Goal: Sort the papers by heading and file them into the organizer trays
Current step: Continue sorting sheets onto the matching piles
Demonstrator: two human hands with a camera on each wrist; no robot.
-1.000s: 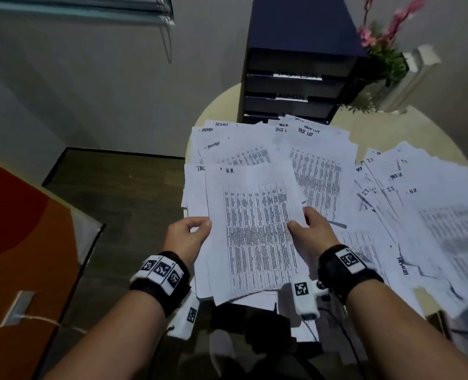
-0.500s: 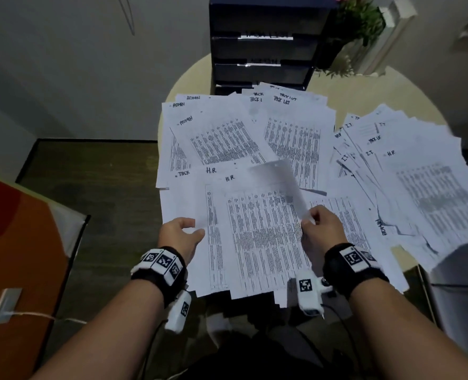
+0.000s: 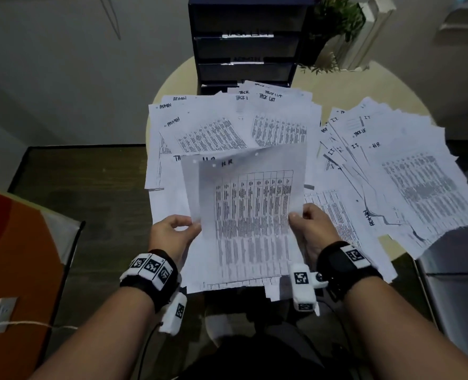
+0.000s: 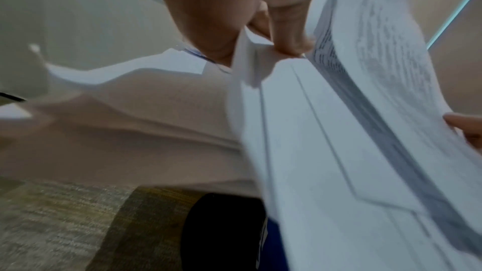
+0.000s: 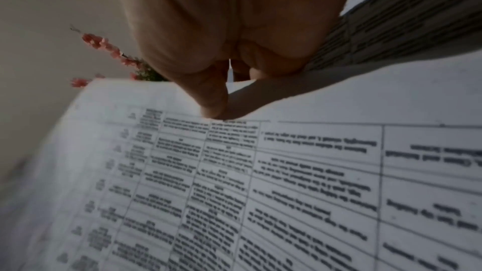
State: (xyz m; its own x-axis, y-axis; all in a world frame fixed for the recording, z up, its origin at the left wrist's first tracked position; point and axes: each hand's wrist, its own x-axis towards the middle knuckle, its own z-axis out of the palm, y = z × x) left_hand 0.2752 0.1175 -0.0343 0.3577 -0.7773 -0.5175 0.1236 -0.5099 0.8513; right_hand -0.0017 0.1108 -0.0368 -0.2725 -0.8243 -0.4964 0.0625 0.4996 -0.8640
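Fingers of left hand [image 3: 172,233] and right hand [image 3: 311,226] clamped on H.R. sheets [image 3: 249,215], print blurred.

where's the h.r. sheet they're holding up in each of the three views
Head: the H.R. sheet stands lifted at centre, between the left hand and right hand.
Left wrist: right side, seen edge-on, curving down from the fingers; sheet at.
Right wrist: fills the lower frame, its table upside down.
Shared landmark: the right thumb on the sheet's edge, also visible in the head view.
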